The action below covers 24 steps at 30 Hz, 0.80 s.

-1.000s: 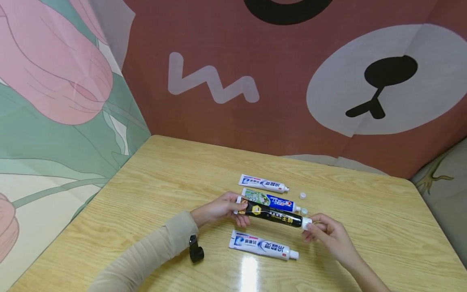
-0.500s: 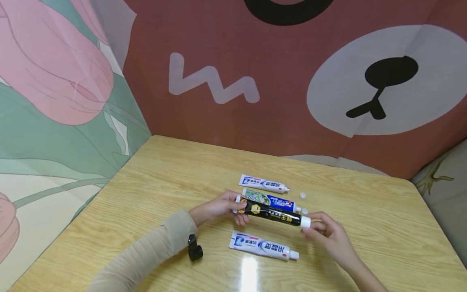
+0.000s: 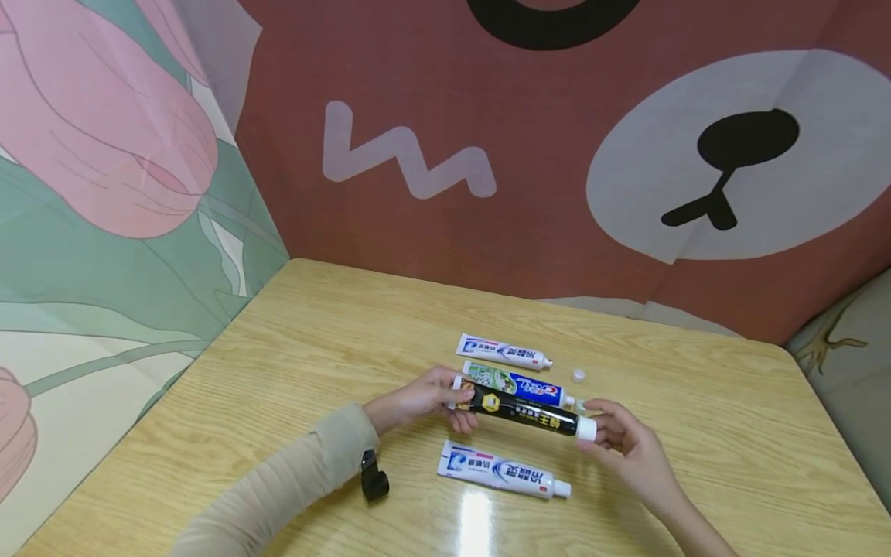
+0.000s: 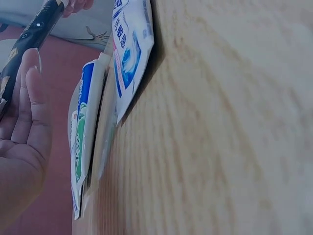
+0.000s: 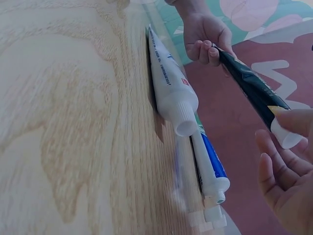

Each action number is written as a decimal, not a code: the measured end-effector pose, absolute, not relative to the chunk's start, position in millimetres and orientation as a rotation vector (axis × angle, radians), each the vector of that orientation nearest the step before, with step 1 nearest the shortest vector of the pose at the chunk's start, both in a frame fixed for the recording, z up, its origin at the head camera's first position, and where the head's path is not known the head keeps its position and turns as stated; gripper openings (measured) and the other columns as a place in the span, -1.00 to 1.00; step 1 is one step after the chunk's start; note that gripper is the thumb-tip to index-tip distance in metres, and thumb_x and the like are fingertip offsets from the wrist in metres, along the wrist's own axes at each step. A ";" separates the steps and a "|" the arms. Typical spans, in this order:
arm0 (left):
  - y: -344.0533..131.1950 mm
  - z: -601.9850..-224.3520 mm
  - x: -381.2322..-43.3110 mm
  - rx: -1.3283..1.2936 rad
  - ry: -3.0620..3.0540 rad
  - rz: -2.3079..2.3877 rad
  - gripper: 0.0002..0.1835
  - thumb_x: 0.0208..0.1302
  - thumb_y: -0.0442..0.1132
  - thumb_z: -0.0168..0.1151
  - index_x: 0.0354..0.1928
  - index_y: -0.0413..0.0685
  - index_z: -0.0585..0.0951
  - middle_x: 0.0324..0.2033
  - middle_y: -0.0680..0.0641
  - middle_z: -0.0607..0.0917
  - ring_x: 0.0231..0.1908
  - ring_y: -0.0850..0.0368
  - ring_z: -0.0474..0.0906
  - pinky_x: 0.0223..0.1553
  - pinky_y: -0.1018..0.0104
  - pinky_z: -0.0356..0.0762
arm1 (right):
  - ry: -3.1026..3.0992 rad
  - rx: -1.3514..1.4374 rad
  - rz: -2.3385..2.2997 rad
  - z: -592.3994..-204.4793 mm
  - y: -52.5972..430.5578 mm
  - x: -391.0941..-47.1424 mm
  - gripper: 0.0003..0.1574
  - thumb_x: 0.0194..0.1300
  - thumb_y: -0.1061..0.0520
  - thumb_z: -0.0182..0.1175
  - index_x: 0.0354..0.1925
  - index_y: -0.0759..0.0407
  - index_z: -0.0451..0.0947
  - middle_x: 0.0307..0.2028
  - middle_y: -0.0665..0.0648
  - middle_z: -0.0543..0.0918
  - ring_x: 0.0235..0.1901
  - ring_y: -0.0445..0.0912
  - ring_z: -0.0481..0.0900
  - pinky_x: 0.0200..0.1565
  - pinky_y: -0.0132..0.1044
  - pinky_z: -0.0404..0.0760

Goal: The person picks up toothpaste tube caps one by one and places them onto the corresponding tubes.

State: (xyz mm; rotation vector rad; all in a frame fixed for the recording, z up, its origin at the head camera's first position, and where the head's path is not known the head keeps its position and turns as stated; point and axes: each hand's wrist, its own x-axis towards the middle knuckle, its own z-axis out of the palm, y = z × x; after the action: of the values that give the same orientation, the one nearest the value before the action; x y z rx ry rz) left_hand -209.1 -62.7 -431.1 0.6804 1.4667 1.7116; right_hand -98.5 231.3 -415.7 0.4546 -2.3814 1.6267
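Note:
A black toothpaste tube (image 3: 524, 411) with yellow lettering is held up over the table in the head view. My left hand (image 3: 426, 401) grips its flat end, thumb on top. At the other end, the thumb and fingers of my right hand (image 3: 639, 447) pinch the white cap (image 3: 587, 428); the right wrist view shows the thumb lying at the cap (image 5: 285, 134). Behind the black tube lies a blue and green toothpaste tube (image 3: 536, 388), its nozzle uncapped in the right wrist view. Nearer me lies a white and blue toothpaste tube (image 3: 497, 470) with its cap on.
Farther back lies a smaller white toothpaste tube (image 3: 504, 352), uncapped. A loose white cap (image 3: 578, 376) sits right of it, and another loose cap (image 3: 581, 404) is partly hidden by my right fingers. A black strap-like object (image 3: 374, 478) is by my left sleeve on the wooden table (image 3: 334, 309).
My right fingers have shifted around the white cap, the index finger now reaching farther over toward the loose cap behind. The black tube has moved only slightly; the other tubes stay put.

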 end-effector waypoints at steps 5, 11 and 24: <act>-62.5 -429.6 -207.3 0.664 1.475 1.700 -0.65 0.37 -0.34 -0.08 0.02 -0.57 0.37 -0.48 -0.11 0.68 -0.48 0.15 0.63 -0.38 0.30 0.61 | -2.366 0.540 1.749 -414.4 233.1 -98.5 -0.72 0.08 0.51 0.15 -0.17 0.47 0.41 -0.47 0.15 0.66 -0.53 -0.11 0.60 -0.48 -0.29 0.61; -63.1 -428.6 -206.6 0.690 1.481 1.701 -0.65 0.37 -0.34 -0.08 0.01 -0.57 0.38 -0.47 -0.13 0.68 -0.48 0.14 0.63 -0.37 0.27 0.61 | -2.402 0.476 1.694 -414.5 232.7 -98.0 -0.87 0.20 0.45 0.07 -0.25 0.49 0.49 -0.53 0.12 0.64 -0.57 -0.10 0.60 -0.51 -0.25 0.61; -62.8 -427.7 -205.2 0.644 1.519 1.712 -0.66 0.37 -0.34 -0.09 -0.01 -0.58 0.38 -0.49 -0.13 0.68 -0.50 0.14 0.63 -0.40 0.30 0.61 | -2.367 0.593 1.643 -416.0 233.1 -97.1 -0.61 -0.05 0.56 0.22 -0.18 0.43 0.41 -0.46 0.17 0.66 -0.54 -0.16 0.59 -0.47 -0.36 0.59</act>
State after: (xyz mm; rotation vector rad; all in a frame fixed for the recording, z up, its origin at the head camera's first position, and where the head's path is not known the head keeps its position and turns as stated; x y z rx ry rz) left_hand -205.2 -62.8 -427.7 0.6442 1.5192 1.7124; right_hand -97.1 233.1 -416.0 0.5935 -2.3668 1.6428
